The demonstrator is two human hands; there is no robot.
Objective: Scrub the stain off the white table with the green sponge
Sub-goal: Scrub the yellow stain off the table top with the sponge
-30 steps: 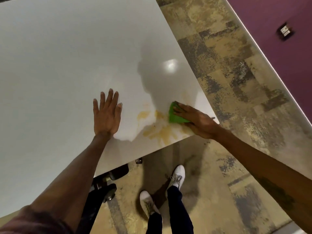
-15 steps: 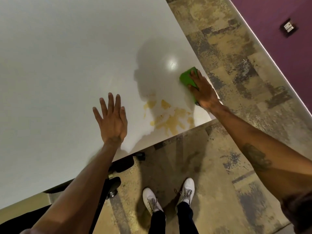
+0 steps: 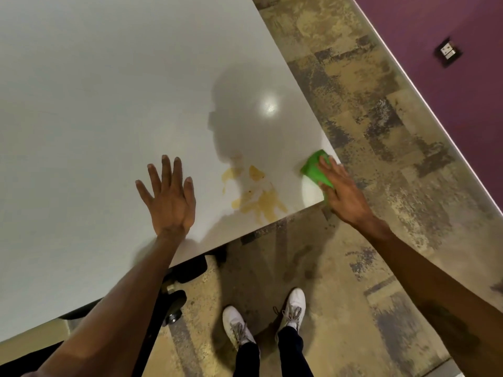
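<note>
A yellowish-brown stain [image 3: 255, 198] spreads in several patches near the front right corner of the white table [image 3: 109, 104]. The green sponge [image 3: 313, 165] lies flat at that corner, to the right of the stain and apart from it. My right hand [image 3: 341, 193] presses down on the sponge with its fingers spread over it; its palm hangs past the table edge. My left hand [image 3: 168, 197] rests flat on the table with fingers apart, to the left of the stain, holding nothing.
A patterned brown carpet floor [image 3: 381, 159] runs to the right of the table, up to a purple wall [image 3: 449, 28] with a socket [image 3: 447, 53]. My white shoes [image 3: 265, 319] stand below the table's front edge. A black chair base [image 3: 179, 284] sits under the table.
My right hand swept the sponge from the stain up along the right edge, then back down to the corner beside the stain. My left hand stayed flat on the table.
</note>
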